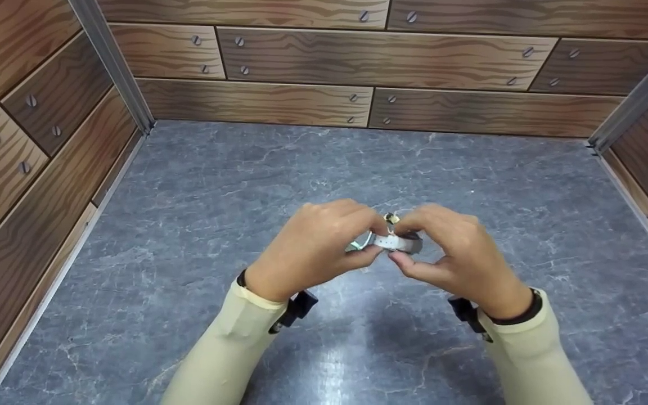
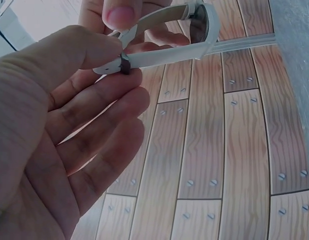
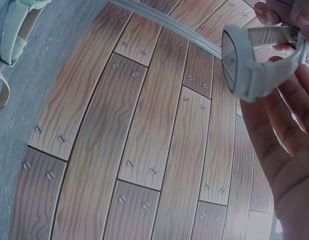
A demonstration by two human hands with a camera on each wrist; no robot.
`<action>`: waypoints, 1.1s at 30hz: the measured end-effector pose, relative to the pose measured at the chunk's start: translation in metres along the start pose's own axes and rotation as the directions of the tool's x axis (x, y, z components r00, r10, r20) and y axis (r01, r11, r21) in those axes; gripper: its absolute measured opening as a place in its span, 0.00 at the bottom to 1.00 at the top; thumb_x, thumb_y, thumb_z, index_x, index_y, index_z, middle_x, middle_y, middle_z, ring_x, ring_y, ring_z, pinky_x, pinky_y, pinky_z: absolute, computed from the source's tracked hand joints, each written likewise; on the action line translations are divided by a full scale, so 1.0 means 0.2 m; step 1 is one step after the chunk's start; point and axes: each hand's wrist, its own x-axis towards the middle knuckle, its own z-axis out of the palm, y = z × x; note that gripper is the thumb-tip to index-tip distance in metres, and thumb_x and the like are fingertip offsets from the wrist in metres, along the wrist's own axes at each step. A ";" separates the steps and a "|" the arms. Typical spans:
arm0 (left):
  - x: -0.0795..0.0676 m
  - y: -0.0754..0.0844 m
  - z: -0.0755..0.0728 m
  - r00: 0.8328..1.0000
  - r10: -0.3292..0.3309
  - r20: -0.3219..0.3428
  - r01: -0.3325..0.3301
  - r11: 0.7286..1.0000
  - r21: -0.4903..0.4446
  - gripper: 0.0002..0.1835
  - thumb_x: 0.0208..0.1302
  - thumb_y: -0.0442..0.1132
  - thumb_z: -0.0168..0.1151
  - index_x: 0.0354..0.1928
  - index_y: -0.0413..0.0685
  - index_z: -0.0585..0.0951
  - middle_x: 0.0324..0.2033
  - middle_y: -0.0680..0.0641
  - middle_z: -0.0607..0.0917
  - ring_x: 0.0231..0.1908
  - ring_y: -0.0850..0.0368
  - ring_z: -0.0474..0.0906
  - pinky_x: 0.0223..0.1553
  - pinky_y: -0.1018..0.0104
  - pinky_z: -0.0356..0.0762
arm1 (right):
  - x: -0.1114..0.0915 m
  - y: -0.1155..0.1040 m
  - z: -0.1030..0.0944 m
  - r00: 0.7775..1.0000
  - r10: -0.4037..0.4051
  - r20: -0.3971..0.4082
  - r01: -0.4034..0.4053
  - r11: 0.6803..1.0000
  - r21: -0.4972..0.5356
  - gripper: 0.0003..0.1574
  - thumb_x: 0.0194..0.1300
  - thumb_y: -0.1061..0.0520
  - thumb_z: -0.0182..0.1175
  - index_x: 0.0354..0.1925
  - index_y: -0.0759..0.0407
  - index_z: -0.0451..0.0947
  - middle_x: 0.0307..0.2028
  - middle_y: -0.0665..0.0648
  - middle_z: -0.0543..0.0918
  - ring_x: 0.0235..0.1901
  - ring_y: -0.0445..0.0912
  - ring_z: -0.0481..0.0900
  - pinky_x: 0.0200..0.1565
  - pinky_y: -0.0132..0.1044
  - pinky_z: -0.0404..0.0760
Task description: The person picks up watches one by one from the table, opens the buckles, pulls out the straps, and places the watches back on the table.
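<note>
A white wristwatch [image 1: 400, 243] is held up between both hands, its strap bent into a loop. My left hand [image 1: 324, 242] pinches the strap's tip between thumb and fingers, beside a dark keeper loop [image 2: 125, 64]. From the other side, my right hand [image 1: 459, 247] grips the strap near the buckle end with thumb and fingertips. The round watch case [image 3: 236, 62] faces away from the fingers in the right wrist view. Fingers hide part of the strap and the buckle.
On the grey marbled tabletop [image 1: 234, 169] lie a pale green watch [image 3: 17, 37] and another light-strapped watch [image 3: 1, 95]. In the head view, a small yellowish and black piece [image 1: 391, 218] shows between the hands. Wood-patterned walls [image 1: 380, 56] enclose the back and sides.
</note>
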 end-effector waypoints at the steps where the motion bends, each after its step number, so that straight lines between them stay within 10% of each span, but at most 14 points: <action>1: 0.00 0.00 0.00 1.000 0.002 -0.006 -0.002 1.000 0.006 0.05 0.66 0.36 0.71 0.42 0.49 0.85 0.37 0.53 0.88 0.34 0.63 0.81 0.32 0.72 0.78 | 0.00 0.00 0.00 1.000 -0.003 -0.006 0.003 1.000 0.000 0.11 0.73 0.53 0.63 0.43 0.61 0.82 0.35 0.53 0.84 0.31 0.42 0.77 0.35 0.32 0.77; 33: 0.00 -0.01 0.00 1.000 0.006 -0.006 -0.006 1.000 0.008 0.05 0.67 0.37 0.70 0.42 0.48 0.84 0.37 0.53 0.88 0.35 0.63 0.82 0.34 0.73 0.79 | -0.01 0.03 0.01 1.000 -0.009 0.019 0.009 1.000 0.007 0.06 0.71 0.58 0.60 0.40 0.61 0.80 0.35 0.54 0.82 0.28 0.42 0.76 0.32 0.29 0.76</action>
